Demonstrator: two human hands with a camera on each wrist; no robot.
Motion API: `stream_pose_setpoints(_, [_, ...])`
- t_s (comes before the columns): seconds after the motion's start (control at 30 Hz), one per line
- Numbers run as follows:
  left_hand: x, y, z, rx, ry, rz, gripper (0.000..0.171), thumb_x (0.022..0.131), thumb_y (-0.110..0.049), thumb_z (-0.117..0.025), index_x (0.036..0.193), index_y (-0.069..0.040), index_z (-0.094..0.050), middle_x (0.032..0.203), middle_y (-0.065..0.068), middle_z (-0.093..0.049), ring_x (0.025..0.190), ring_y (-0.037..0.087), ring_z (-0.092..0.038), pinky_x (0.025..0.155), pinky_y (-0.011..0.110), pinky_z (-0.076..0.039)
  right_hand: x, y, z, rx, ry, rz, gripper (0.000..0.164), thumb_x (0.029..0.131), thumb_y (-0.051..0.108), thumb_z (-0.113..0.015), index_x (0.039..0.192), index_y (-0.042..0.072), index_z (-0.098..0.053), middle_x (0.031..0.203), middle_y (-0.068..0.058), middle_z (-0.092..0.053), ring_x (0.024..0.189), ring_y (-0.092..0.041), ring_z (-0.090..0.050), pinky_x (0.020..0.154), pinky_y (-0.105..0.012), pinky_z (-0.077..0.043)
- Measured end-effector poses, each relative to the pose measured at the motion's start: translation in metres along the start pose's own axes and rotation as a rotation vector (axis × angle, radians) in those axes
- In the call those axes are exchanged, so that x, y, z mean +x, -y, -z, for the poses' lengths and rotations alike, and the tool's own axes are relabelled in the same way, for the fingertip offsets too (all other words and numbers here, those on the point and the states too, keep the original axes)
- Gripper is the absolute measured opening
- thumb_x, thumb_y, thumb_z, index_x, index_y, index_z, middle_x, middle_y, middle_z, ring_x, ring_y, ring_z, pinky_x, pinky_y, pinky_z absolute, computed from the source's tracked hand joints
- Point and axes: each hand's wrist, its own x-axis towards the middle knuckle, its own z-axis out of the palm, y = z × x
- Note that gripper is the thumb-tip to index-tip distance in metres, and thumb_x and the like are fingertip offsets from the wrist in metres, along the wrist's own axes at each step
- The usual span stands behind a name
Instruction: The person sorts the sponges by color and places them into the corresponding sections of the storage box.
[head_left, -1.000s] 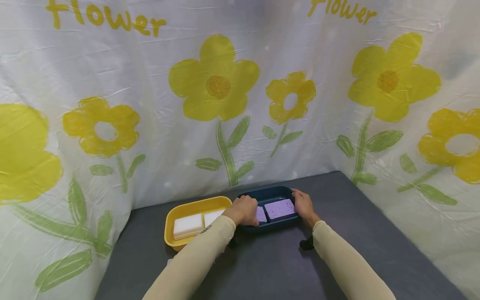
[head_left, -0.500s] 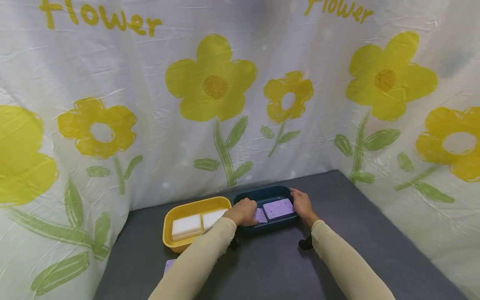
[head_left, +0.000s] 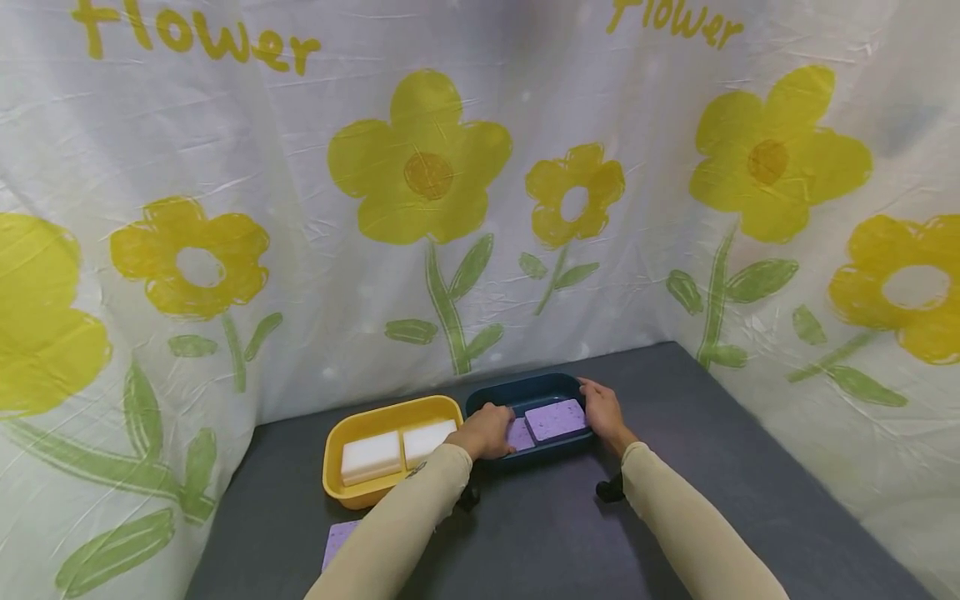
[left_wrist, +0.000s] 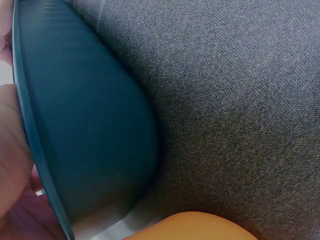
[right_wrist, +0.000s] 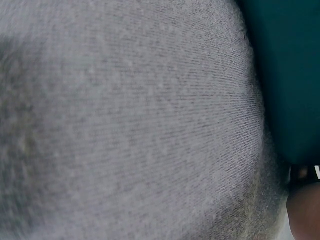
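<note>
A dark blue tray (head_left: 528, 390) sits toward the back of the table and holds two purple sponges side by side, split by a low divider. My left hand (head_left: 483, 429) reaches over the tray's left end, with fingers and thumb on the left purple sponge (head_left: 519, 435) and covering part of it. The right purple sponge (head_left: 555, 420) lies flat in its compartment. At the tray's right end, my right hand (head_left: 606, 415) grips the rim. The left wrist view shows the tray's outer wall (left_wrist: 95, 115) with the hand at its rim.
A yellow tray (head_left: 333, 454) stands close to the left of the blue one, with two white sponges (head_left: 371, 457) in its compartments. Another purple sponge (head_left: 339, 537) lies on the grey table (head_left: 540, 533), partly behind my left forearm. A flower-printed curtain (head_left: 315, 358) borders the table.
My left hand has shifted slightly down and left at the blue tray's left end. More of the loose purple sponge shows beside my left forearm. My right hand keeps its hold.
</note>
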Motion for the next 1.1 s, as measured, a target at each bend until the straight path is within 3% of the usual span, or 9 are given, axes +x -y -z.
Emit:
stream_pose_setpoints(0.13, [-0.001,0.002,-0.001,0.001,-0.019,-0.028,0.050,0.084,-0.037,-0.095,0.122,-0.013,-0.073,0.098,0.001,-0.072,0.084,0.017,-0.063,0.080,0.033,-0.058,0.000,0.000,0.000,-0.002,0.002,0.004,0.054,0.119,0.024,-0.027,0.165,0.000,-0.044,0.169,-0.030,-0.042,0.159,-0.046,-0.034,0.132,-0.067,-0.019])
stream_pose_setpoints(0.27, [-0.003,0.007,-0.004,0.005,-0.059,-0.073,0.066,0.086,-0.042,-0.093,0.139,-0.010,-0.069,0.125,0.007,-0.077,0.109,0.024,-0.070,0.100,0.039,-0.059,-0.001,0.000,-0.001,0.004,0.000,0.007,0.054,0.119,0.023,-0.027,0.165,0.000,-0.045,0.169,-0.030,-0.042,0.149,-0.044,-0.041,0.131,-0.065,-0.024])
stream_pose_setpoints(0.4, [-0.004,0.011,-0.008,-0.008,-0.091,-0.096,0.076,0.089,-0.046,-0.089,0.151,-0.010,-0.063,0.144,0.011,-0.072,0.130,0.030,-0.066,0.116,0.044,-0.052,-0.001,0.000,0.000,-0.005,0.001,0.004,0.054,0.119,0.023,-0.027,0.165,0.000,-0.044,0.168,-0.030,-0.043,0.143,-0.043,-0.042,0.129,-0.066,-0.026])
stream_pose_setpoints(0.6, [-0.006,0.019,-0.010,-0.070,-0.117,-0.124,0.079,0.089,-0.050,-0.088,0.154,-0.013,-0.062,0.150,0.009,-0.069,0.136,0.031,-0.063,0.120,0.047,-0.049,-0.002,0.001,0.000,-0.024,0.014,-0.002,0.054,0.120,0.025,-0.026,0.167,0.002,-0.042,0.170,-0.029,-0.041,0.156,-0.045,-0.036,0.132,-0.066,-0.022])
stream_pose_setpoints(0.73, [-0.004,0.024,-0.013,-0.093,-0.124,-0.154,0.079,0.089,-0.054,-0.087,0.154,-0.016,-0.062,0.152,0.005,-0.068,0.138,0.029,-0.063,0.121,0.046,-0.048,-0.001,-0.001,0.000,-0.014,0.011,-0.008,0.055,0.120,0.027,-0.027,0.166,0.002,-0.043,0.170,-0.029,-0.041,0.154,-0.046,-0.037,0.131,-0.066,-0.023])
stream_pose_setpoints(0.93, [-0.025,0.011,0.006,-0.050,-0.160,-0.180,0.075,0.093,-0.050,-0.084,0.153,-0.012,-0.061,0.152,0.008,-0.067,0.140,0.030,-0.062,0.123,0.046,-0.046,-0.001,0.001,0.001,-0.026,0.002,0.005,0.056,0.119,0.027,-0.027,0.165,0.000,-0.043,0.169,-0.030,-0.041,0.160,-0.047,-0.033,0.132,-0.066,-0.020])
stream_pose_setpoints(1.1, [-0.058,-0.008,0.042,-0.100,-0.126,-0.190,0.071,0.096,-0.041,-0.084,0.153,-0.007,-0.061,0.152,0.012,-0.067,0.140,0.033,-0.062,0.123,0.049,-0.045,-0.002,0.002,0.000,-0.027,0.015,0.003,0.056,0.120,0.027,-0.026,0.166,0.000,-0.043,0.170,-0.030,-0.040,0.162,-0.047,-0.031,0.132,-0.066,-0.018])
